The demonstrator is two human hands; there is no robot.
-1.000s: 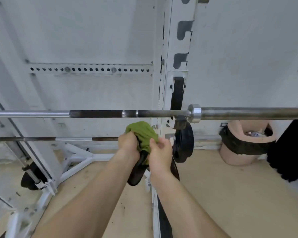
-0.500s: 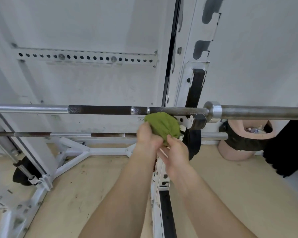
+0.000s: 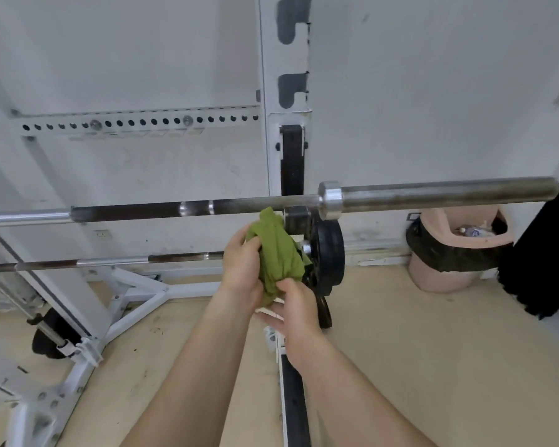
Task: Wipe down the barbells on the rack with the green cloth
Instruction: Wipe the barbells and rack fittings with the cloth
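Observation:
A bunched green cloth [image 3: 276, 250] is held between both hands, just below the upper barbell [image 3: 142, 211]. My left hand [image 3: 241, 264] grips its left side and my right hand [image 3: 296, 306] pinches its lower end. The upper barbell lies across the white rack upright [image 3: 283, 150], its steel sleeve [image 3: 439, 193] sticking out to the right. A lower barbell [image 3: 110, 262] runs to the left behind my left hand. The cloth's top tip nearly reaches the upper bar; I cannot tell whether it touches.
A black weight plate [image 3: 328, 256] hangs on a peg right of the cloth. A pink bin [image 3: 455, 256] with a black liner stands by the wall at right, next to a dark curtain [image 3: 549, 246]. White rack legs [image 3: 136, 301] spread over the wooden floor at left.
The hands have drawn the cloth out from a tight ball into a longer hanging shape, the right hand sliding down to its lower end. My view has shifted closer to the rack.

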